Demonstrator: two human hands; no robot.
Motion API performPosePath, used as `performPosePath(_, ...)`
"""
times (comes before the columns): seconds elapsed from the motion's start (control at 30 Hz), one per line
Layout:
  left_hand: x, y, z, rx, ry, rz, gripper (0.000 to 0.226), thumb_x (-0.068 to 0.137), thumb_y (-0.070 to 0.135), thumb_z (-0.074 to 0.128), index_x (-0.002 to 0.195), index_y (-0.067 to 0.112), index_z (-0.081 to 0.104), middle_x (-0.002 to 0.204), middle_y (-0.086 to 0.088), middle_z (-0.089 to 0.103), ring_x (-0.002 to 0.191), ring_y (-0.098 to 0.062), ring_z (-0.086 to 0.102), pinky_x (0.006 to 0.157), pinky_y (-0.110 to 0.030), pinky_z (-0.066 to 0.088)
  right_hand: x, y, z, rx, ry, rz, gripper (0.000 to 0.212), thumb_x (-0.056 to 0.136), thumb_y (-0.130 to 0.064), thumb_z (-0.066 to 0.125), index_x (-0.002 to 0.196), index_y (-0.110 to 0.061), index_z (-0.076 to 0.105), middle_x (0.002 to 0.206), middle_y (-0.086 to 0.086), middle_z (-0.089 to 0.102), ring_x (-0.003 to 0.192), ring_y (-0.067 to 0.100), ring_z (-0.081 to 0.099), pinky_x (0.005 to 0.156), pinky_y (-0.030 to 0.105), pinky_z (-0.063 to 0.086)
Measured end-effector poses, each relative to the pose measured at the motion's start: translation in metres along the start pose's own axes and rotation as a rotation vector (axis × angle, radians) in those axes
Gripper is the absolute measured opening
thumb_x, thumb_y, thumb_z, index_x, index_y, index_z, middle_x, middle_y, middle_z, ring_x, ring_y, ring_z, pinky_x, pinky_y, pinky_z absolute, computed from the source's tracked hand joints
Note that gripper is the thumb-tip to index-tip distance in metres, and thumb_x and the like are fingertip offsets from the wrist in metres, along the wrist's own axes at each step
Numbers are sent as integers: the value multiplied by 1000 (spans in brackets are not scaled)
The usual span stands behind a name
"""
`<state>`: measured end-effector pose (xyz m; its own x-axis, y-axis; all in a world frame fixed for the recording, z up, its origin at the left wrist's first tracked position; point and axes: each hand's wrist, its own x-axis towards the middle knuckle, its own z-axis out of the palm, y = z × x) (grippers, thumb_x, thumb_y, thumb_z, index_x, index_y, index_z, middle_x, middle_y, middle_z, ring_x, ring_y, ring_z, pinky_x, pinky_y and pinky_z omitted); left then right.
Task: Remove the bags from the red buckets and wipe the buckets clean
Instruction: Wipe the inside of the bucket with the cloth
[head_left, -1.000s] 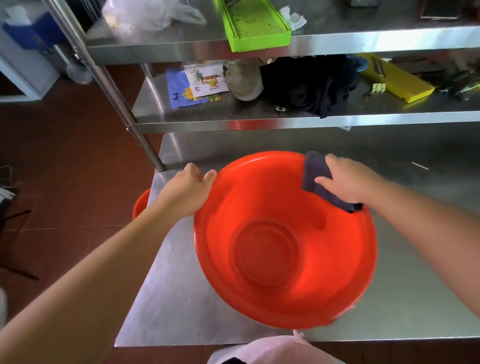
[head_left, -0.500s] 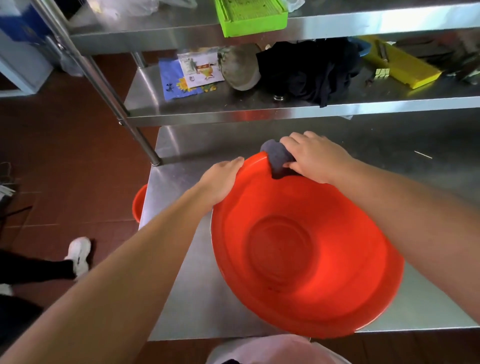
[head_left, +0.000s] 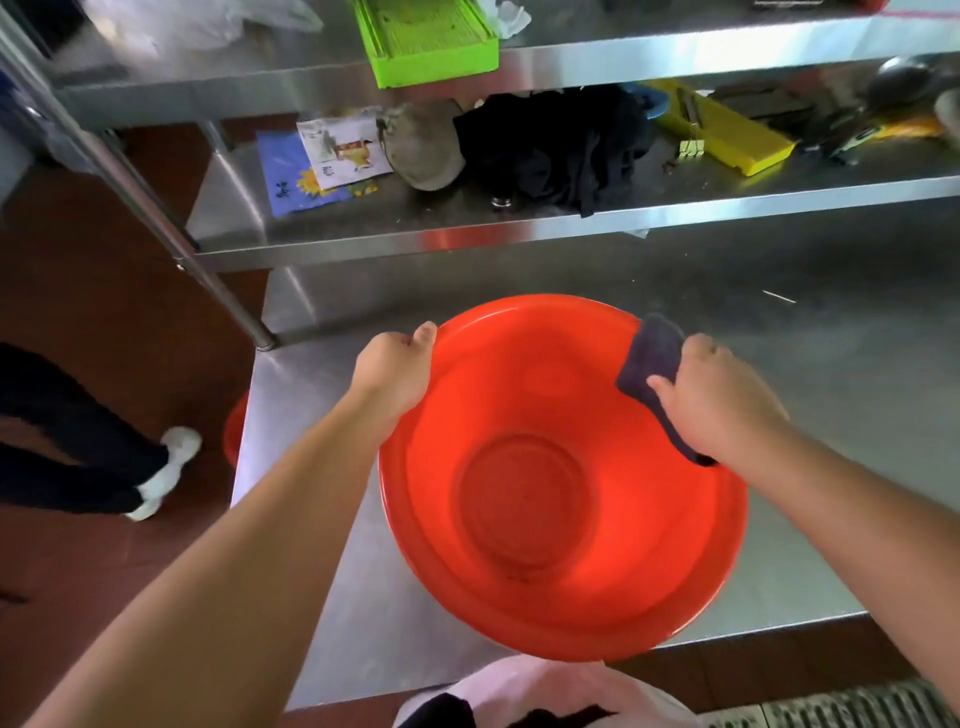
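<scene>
A large red bucket (head_left: 561, 582) sits tilted toward me on the steel table (head_left: 322, 597), empty, with no bag inside. My left hand (head_left: 395, 374) grips its far left rim. My right hand (head_left: 717, 400) holds a dark cloth (head_left: 649, 358) and presses it against the inner wall at the upper right rim. A second red bucket (head_left: 235, 431) peeks out below the table's left edge, mostly hidden.
Steel shelves rise behind the table, holding a green tray (head_left: 426, 41), a clear plastic bag (head_left: 197, 26), black cloth (head_left: 556, 145), paper packets (head_left: 337, 150) and a yellow tool (head_left: 727, 135). Another person's leg and white shoe (head_left: 166, 467) stand on the red floor at left.
My right hand slid the cloth along the rim from the far middle to the upper right. The bucket shifted and my left hand stayed on the left rim.
</scene>
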<state>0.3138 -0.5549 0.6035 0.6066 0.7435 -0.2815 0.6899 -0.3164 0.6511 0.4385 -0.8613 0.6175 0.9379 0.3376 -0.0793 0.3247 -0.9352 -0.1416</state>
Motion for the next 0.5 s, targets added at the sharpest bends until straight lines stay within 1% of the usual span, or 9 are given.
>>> performPosePath(0.07,0,-2,0,4,7,2,59,102,53,43,59,13,43,58,-3,50,56,-22,47,53,-32,32,-28,13,7,16,-33,102,50,95,-38,65,116,4,45,115,29,60,107,48,62,84,48,49)
performPosePath(0.13,-1,-4,-1,3,7,22,59,103,53,43,60,13,43,59,-4,49,57,-23,47,53,-32,34,-48,23,14,42,-74,179,53,96,-38,64,117,6,43,114,31,60,105,48,63,81,47,49)
performPosePath(0.23,-4,-2,-2,8,-2,39,58,104,51,42,63,12,44,62,-5,49,58,-23,46,54,-31,35,-55,29,18,86,-87,221,46,96,-36,62,111,3,44,110,31,62,101,48,64,73,43,42)
performPosePath(0.3,-7,-3,-2,-39,-6,9,54,104,50,42,64,12,45,63,-3,48,58,-23,45,55,-32,35,-45,25,15,124,-67,230,41,97,-35,61,109,-1,44,110,30,62,101,48,64,71,41,39)
performPosePath(0.4,-10,-13,-9,-133,-41,-55,43,100,44,40,75,14,58,72,-1,54,67,-23,50,61,-33,37,-17,15,10,138,-38,177,38,97,-36,60,110,-3,46,113,29,63,103,48,63,71,40,36)
performPosePath(0.5,-6,-22,-31,-79,-82,-54,36,95,39,38,81,15,61,77,-1,56,72,-25,50,63,-35,36,13,-4,5,134,-21,7,36,96,-37,61,109,-6,48,113,24,63,101,46,63,71,39,37)
